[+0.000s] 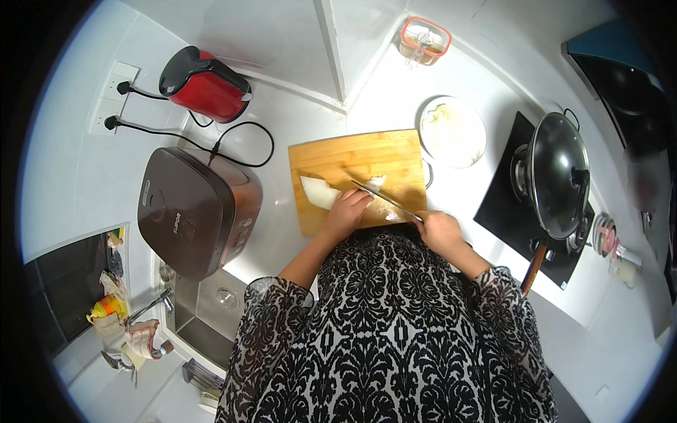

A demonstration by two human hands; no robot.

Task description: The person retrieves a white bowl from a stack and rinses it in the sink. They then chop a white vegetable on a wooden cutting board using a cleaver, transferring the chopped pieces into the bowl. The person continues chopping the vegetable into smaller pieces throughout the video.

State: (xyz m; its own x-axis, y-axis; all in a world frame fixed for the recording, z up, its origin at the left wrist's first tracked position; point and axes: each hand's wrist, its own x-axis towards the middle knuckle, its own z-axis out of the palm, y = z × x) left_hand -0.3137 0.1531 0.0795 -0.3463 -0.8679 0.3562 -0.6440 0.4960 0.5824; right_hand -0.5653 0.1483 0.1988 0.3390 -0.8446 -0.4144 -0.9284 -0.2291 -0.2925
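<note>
A wooden cutting board [365,150] lies on the white counter in front of me. On it rests a large pale vegetable piece [319,192], its kind unclear. My left hand [350,211] presses on the right end of this piece, fingers bent. My right hand [440,230] grips the handle of a kitchen knife [389,200], whose blade slants up and left across the board, close to the left fingertips. Small pale scraps [376,183] lie beyond the blade, with another bit near the board's front edge. The part of the piece under my left fingers is hidden.
A white plate [478,152] with pale shreds stands right of the board. Farther right, a lidded wok [560,174] sits on a black cooktop [500,198]. A red kettle [211,95], a brown Supor appliance [185,217] and a steel sink [209,338] are left. A red-rimmed container [423,45] stands behind.
</note>
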